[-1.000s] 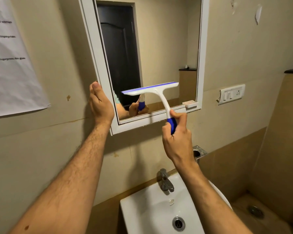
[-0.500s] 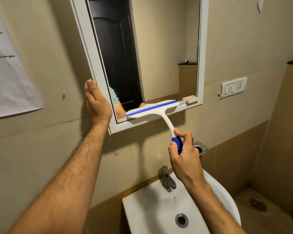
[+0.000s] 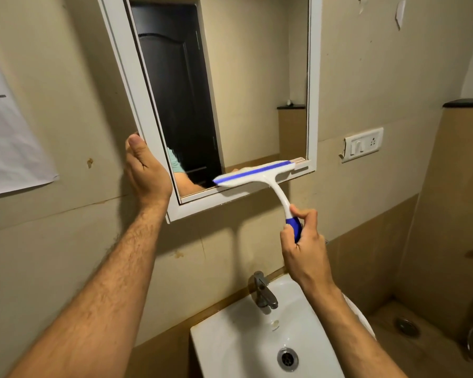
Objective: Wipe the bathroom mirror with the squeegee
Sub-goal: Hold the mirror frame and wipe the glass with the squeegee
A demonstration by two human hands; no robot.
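Observation:
A white-framed mirror hangs on the beige wall and reflects a dark door. My right hand grips the blue handle of a white squeegee. The squeegee's blue-edged blade lies across the bottom right of the glass, down at the lower frame rail. My left hand holds the outer left edge of the mirror frame near its lower corner, thumb pointing up; its fingers are hidden behind the frame.
A white sink with a metal tap sits right below the mirror. A switch plate is on the wall to the right, a paper sheet to the left. A floor drain lies at lower right.
The squeegee has been drawn down the glass from mid-height to the bottom edge, and my right hand dropped with it. My left hand has stayed on the frame.

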